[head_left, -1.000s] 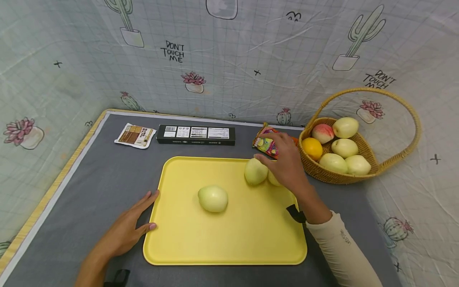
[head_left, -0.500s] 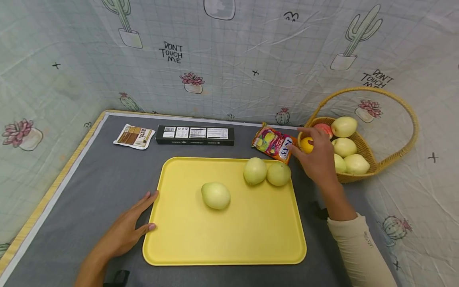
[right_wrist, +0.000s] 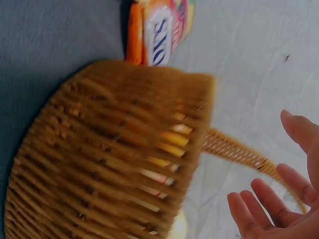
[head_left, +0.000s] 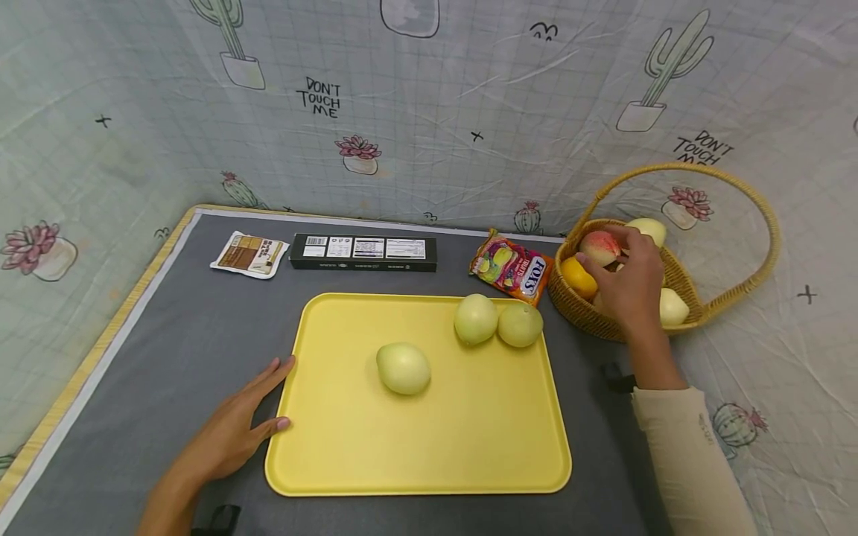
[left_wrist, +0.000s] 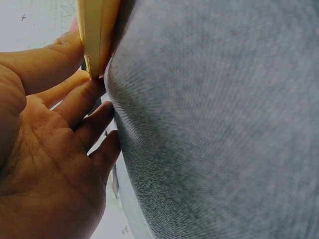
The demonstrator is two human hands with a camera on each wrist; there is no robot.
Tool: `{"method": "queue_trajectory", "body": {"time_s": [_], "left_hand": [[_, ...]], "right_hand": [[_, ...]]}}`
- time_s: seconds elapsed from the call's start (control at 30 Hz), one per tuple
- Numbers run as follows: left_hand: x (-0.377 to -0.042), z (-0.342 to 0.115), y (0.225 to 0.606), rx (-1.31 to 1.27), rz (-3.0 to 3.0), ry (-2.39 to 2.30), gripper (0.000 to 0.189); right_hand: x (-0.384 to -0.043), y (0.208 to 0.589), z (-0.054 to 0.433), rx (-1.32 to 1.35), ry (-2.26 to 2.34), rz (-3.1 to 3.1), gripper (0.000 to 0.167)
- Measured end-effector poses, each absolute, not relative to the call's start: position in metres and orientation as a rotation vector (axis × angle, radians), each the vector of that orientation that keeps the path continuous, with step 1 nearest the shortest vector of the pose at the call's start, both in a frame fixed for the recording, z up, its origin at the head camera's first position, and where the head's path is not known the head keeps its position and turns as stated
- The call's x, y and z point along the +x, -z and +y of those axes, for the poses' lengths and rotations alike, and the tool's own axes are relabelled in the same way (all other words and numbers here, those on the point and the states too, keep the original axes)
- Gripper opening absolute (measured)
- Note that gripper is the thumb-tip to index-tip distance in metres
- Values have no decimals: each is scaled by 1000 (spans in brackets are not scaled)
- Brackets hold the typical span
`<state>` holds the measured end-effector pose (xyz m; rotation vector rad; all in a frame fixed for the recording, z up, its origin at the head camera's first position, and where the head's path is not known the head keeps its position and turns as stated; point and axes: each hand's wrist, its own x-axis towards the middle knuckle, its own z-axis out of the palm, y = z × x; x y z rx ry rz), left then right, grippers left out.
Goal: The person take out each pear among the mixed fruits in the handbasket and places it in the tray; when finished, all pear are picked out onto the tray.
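Observation:
My left hand (head_left: 231, 432) rests at the left edge of a yellow tray (head_left: 469, 439), fingers extended and fingertips at the rim. In the left wrist view, the tray's edge (left_wrist: 94, 40) stands between the thumb and the fingers. Over a wicker basket (head_left: 583, 316) at the right hovers my right hand (head_left: 635, 279), its fingers loosely bent and holding nothing. Close to its thumb and fingertips are a red-and-cream peach (head_left: 599, 248) and an orange (head_left: 578, 278). The hand covers some pale green fruit in the basket; one pale fruit (head_left: 672, 307) shows beside the wrist.
On the tray lie a pale green fruit (head_left: 404, 368) near the middle and two more, a left one (head_left: 476, 319) and a right one (head_left: 520, 324), at the back right corner. Behind stand a packet (head_left: 251, 254), a black box (head_left: 363, 253) and a FOX'S candy bag (head_left: 512, 268). The basket's handle (head_left: 767, 275) arches up.
My right hand has moved right from the tray's back right corner to over the basket, uncovering the candy bag and a fruit. The middle fruit rolled slightly right. My left hand has stayed put.

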<state>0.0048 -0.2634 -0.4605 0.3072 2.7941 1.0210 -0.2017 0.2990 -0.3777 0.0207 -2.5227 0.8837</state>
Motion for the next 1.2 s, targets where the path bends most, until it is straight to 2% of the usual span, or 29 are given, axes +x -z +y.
{"method": "queue_trajectory", "body": {"time_s": [0.67, 1.2], "left_hand": [[4, -264, 460, 286, 2770, -1040, 95], [4, -265, 460, 288, 2768, -1034, 95]], "right_hand": [[-245, 391, 345, -329, -897, -2501, 65], [-272, 398, 376, -463, -898, -2615, 79]]}}
